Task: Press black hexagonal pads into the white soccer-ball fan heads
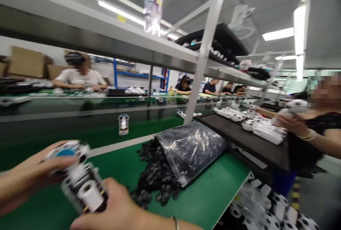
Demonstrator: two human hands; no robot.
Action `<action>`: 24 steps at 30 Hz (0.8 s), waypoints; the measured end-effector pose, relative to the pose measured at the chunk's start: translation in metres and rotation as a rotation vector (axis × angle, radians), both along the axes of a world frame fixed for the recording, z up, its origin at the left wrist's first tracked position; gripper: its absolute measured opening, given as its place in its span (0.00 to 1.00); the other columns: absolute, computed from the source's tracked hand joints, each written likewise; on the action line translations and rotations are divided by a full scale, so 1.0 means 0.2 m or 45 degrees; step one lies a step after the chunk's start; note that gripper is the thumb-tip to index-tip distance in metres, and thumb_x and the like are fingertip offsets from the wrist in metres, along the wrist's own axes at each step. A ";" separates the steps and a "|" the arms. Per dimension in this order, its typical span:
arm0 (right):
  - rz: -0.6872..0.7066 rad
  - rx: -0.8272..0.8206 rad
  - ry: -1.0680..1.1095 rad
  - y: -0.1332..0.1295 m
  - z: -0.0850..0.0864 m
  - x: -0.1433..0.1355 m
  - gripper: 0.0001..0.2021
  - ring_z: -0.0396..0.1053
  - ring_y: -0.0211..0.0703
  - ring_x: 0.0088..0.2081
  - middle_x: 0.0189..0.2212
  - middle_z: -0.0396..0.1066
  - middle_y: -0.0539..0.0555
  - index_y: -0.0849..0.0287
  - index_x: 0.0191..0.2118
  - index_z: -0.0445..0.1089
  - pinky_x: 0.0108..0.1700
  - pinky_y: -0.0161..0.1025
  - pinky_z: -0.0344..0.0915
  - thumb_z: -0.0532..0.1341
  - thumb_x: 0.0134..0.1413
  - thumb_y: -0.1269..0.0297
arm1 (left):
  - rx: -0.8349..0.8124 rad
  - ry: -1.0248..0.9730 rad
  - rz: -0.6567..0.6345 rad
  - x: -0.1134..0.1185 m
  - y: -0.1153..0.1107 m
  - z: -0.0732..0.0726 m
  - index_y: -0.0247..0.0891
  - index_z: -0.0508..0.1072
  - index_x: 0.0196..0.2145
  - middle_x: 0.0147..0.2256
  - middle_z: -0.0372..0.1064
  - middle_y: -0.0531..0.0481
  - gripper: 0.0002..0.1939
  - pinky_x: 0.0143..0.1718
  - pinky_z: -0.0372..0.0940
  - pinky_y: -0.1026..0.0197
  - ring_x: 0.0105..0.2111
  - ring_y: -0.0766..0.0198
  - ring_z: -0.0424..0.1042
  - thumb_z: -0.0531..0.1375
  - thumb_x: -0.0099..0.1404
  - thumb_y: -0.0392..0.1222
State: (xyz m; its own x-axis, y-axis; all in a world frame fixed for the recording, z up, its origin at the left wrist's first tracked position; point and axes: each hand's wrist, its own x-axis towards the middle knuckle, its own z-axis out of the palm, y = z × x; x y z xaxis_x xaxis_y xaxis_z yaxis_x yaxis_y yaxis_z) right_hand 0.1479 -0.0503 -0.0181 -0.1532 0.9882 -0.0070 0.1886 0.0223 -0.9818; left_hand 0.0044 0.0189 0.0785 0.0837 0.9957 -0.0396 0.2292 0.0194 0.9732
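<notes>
My left hand point(50, 164) is closed round the upper end of a white-and-black device point(84, 187), thumb beside its round blue part. The device's lower end, with a white cylinder, is gripped by my right hand point(117, 205). Motion slightly blurs both hands. To the right of my right hand, small black parts point(157, 173) spill from a clear plastic bag point(194, 148) onto the green work surface point(207, 201). Beyond my hands, a similar device point(123, 124) lies on the green belt point(106, 130).
A metal post point(202, 56) rises behind the bag, under a long shelf point(119, 43). At right, a person's hand point(295, 123) holds a white part above a black tray point(226, 130) of white pieces. More white parts point(277, 208) lie below the table edge. People sit across the belt.
</notes>
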 end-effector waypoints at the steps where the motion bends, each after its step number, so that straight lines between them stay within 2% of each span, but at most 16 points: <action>1: 0.000 -0.081 0.176 0.01 0.00 -0.01 0.29 0.67 0.38 0.21 0.26 0.66 0.47 0.58 0.38 0.63 0.18 0.34 0.65 0.70 0.21 0.60 | -0.037 -0.143 -0.072 0.00 -0.02 -0.02 0.41 0.66 0.41 0.34 0.72 0.56 0.32 0.34 0.65 0.58 0.37 0.56 0.69 0.62 0.40 0.60; 3: -0.045 -0.121 0.450 0.02 0.00 -0.01 0.25 0.64 0.34 0.22 0.27 0.64 0.46 0.60 0.37 0.60 0.18 0.32 0.65 0.68 0.27 0.61 | -0.130 -0.409 -0.267 0.03 -0.07 -0.09 0.39 0.65 0.43 0.38 0.71 0.52 0.27 0.35 0.65 0.60 0.38 0.58 0.68 0.64 0.46 0.52; 6: -0.153 -0.064 0.534 0.03 0.01 0.01 0.20 0.65 0.33 0.26 0.28 0.63 0.47 0.61 0.37 0.59 0.20 0.28 0.65 0.65 0.36 0.62 | -0.206 -0.598 -0.547 0.13 -0.11 -0.26 0.37 0.65 0.43 0.35 0.69 0.49 0.21 0.28 0.65 0.64 0.31 0.62 0.69 0.62 0.52 0.43; 9: -0.137 -0.110 0.518 0.03 0.00 0.03 0.17 0.68 0.37 0.31 0.29 0.66 0.50 0.61 0.38 0.60 0.23 0.29 0.65 0.63 0.41 0.62 | -0.246 -0.721 -0.585 0.19 -0.13 -0.41 0.36 0.65 0.41 0.31 0.67 0.50 0.17 0.20 0.62 0.67 0.25 0.66 0.67 0.60 0.53 0.39; 11: -0.133 -0.146 0.487 0.03 -0.01 0.04 0.16 0.69 0.39 0.33 0.31 0.67 0.52 0.61 0.38 0.60 0.23 0.30 0.65 0.62 0.42 0.62 | -0.282 -0.768 -0.543 0.19 -0.14 -0.46 0.35 0.65 0.40 0.30 0.67 0.50 0.15 0.20 0.62 0.67 0.24 0.66 0.66 0.59 0.53 0.38; 16: -0.149 -0.100 0.353 0.03 -0.04 0.03 0.18 0.70 0.43 0.32 0.30 0.68 0.52 0.59 0.37 0.59 0.23 0.35 0.66 0.64 0.40 0.62 | -0.266 -0.791 -0.518 0.17 -0.14 -0.48 0.35 0.64 0.42 0.30 0.67 0.48 0.17 0.16 0.59 0.68 0.23 0.65 0.67 0.57 0.54 0.38; 21: -0.183 -0.053 0.280 0.00 -0.01 0.01 0.15 0.69 0.40 0.31 0.29 0.68 0.51 0.61 0.39 0.59 0.24 0.32 0.64 0.61 0.44 0.61 | -0.263 -0.773 -0.462 0.18 -0.16 -0.48 0.34 0.63 0.43 0.32 0.68 0.46 0.19 0.14 0.60 0.67 0.24 0.62 0.69 0.58 0.52 0.39; 24: -0.187 -0.054 0.274 0.00 -0.01 0.00 0.16 0.68 0.39 0.29 0.28 0.68 0.50 0.62 0.39 0.59 0.23 0.32 0.64 0.61 0.44 0.61 | -0.256 -0.773 -0.434 0.19 -0.16 -0.48 0.34 0.62 0.43 0.33 0.67 0.46 0.20 0.13 0.61 0.67 0.24 0.62 0.69 0.58 0.52 0.38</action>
State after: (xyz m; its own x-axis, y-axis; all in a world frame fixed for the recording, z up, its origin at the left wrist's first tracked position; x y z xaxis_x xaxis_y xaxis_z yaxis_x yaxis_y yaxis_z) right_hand 0.1481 -0.0507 -0.0200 -0.0107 0.9994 -0.0314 -0.0265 -0.0317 -0.9991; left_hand 0.0418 -0.0129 -0.0177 0.4534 0.8888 -0.0669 -0.3257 0.2351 0.9158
